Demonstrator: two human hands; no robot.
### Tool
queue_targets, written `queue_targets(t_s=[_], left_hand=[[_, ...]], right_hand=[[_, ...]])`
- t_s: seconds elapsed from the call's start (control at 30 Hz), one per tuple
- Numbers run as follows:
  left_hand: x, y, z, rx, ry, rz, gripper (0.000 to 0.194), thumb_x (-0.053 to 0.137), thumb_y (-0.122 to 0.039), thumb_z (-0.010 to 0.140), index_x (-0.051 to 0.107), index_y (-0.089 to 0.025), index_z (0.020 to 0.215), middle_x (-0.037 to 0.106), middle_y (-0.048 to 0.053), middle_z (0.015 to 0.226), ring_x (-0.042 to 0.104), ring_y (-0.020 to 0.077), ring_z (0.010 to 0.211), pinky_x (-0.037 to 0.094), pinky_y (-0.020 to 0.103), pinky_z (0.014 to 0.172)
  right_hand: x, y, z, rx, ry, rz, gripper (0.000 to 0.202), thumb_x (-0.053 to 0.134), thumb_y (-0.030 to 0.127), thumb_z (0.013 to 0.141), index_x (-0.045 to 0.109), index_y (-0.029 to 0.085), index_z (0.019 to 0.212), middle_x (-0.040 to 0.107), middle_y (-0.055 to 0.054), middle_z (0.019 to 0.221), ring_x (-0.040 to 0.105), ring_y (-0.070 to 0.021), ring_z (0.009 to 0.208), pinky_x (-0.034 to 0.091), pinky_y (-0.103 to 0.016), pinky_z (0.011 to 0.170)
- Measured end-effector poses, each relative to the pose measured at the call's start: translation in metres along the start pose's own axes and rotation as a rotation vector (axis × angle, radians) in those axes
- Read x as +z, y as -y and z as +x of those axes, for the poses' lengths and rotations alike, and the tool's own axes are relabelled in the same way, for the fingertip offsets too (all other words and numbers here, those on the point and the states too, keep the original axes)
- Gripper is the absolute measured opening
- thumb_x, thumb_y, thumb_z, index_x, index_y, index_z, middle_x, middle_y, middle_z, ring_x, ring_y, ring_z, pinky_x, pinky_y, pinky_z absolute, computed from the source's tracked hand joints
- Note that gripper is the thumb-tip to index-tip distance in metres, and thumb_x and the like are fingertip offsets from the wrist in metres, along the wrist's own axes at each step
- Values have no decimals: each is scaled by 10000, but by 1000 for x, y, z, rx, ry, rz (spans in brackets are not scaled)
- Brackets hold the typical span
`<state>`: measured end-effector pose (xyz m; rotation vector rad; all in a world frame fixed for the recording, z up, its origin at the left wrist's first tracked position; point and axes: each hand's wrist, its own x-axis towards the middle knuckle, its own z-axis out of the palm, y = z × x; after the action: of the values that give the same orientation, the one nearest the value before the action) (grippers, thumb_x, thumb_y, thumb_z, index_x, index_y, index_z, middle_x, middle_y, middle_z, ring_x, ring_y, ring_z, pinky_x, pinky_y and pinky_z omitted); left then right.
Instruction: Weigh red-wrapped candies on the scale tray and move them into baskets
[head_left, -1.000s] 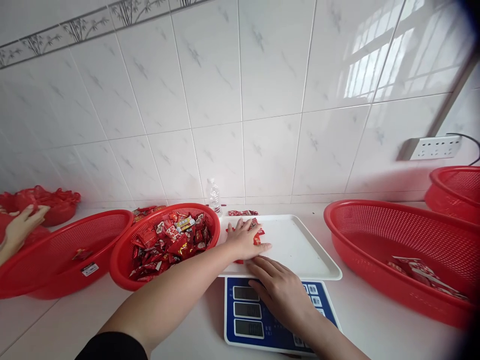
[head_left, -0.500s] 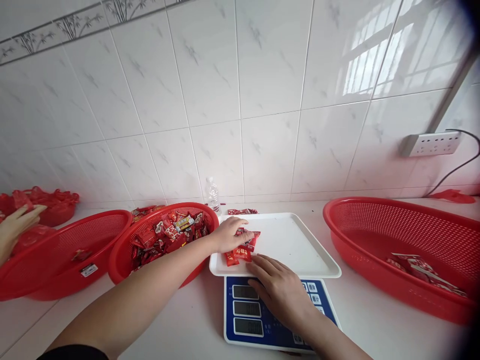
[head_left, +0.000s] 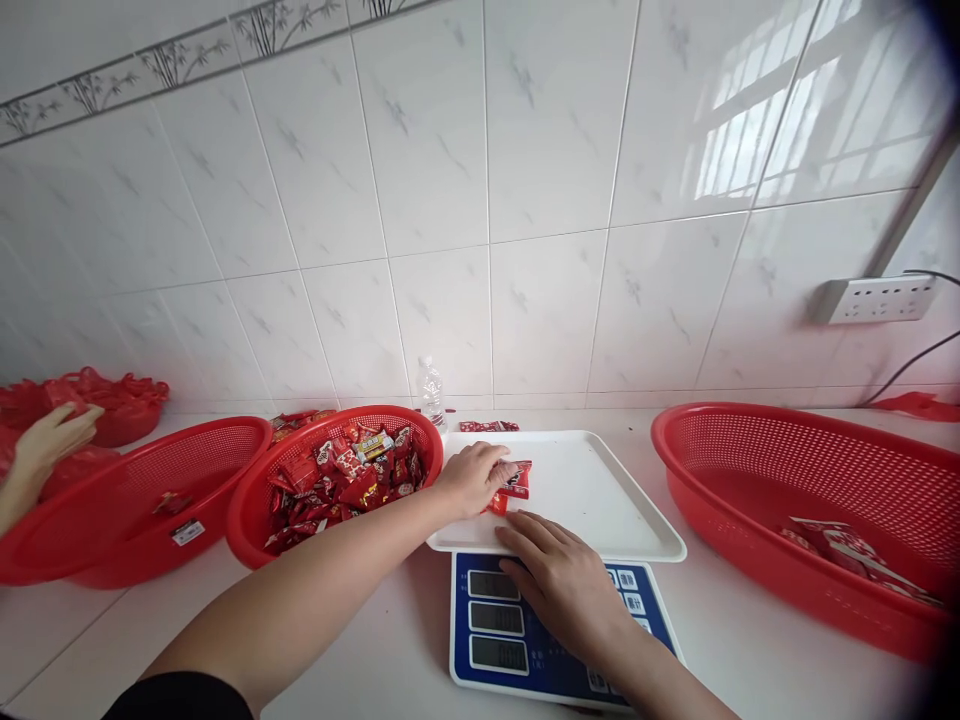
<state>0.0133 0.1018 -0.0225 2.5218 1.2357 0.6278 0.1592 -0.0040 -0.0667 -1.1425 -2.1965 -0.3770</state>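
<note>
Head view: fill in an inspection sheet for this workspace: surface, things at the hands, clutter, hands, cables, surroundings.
Surface: white counter, seam line at left.
Things at the hands: white tray bearing red packets; blue-and-white scale, display readings illegible.
Clutter: packet-filled basket left of the tray; baskets at far left and right; clear bottle near the wall.
Hands: left hand at the packets, grip partly hidden; right hand open, fingers at the tray's near edge.
Cables: black cable at far right, near the socket strip.
Surroundings: tiled wall; another person's hand by red bags.
</note>
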Motion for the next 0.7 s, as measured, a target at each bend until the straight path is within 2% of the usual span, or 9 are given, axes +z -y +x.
queue_targets(t_s=[0.1,0.17,0.23,0.33,0.43,0.6,0.7], left_hand=[[-11,1,4,-116,-6,-218,429,282,-446,974,479,-187,1254,597,87,1229,551,197,1144,423,322,972],[-15,1,4,-144,37,-251,464,286,-465,968,457,-162,1276,590,108,1246,553,204,1151,421,327,980],[-13,2,2,-108,73,-197,477,333,-480,950,468,-156,1273,551,125,1305,509,224,1209,394,349,1013],[-3,2,-5,-28,132,-16,484,442,-503,897,485,-196,1269,501,114,1359,438,289,1263,341,446,1049],[6,3,-9,-2,136,103,508,524,-504,848,474,-237,1277,484,88,1364,432,319,1247,323,500,1042],[4,0,-6,-5,111,38,455,616,-522,779,544,-200,1092,558,91,1236,508,284,1141,387,434,989],[3,-4,-5,-42,109,14,426,589,-560,786,536,-202,1009,589,84,1179,525,277,1105,392,440,972]], right_hand=[[0,0,0,1,5,-5,191,584,144,818,628,201,995,691,-95,1081,667,-266,967,576,-403,768],[-1,0,0,2,4,-6,189,593,141,812,630,200,988,691,-95,1083,668,-270,966,577,-405,768],[-1,1,0,2,-2,-4,190,601,138,805,629,200,983,692,-92,1081,670,-273,958,578,-405,762],[-1,1,1,-1,-11,9,188,586,132,810,623,206,978,694,-84,1071,669,-264,957,575,-393,763],[0,1,1,-4,-5,21,184,555,133,827,617,211,982,691,-84,1073,667,-252,962,570,-386,777],[-1,1,0,12,23,41,205,571,131,820,612,209,1004,692,-72,1036,667,-250,942,570,-389,764],[-2,1,1,12,18,39,185,554,137,831,615,216,987,694,-68,1004,673,-238,893,572,-373,723]])
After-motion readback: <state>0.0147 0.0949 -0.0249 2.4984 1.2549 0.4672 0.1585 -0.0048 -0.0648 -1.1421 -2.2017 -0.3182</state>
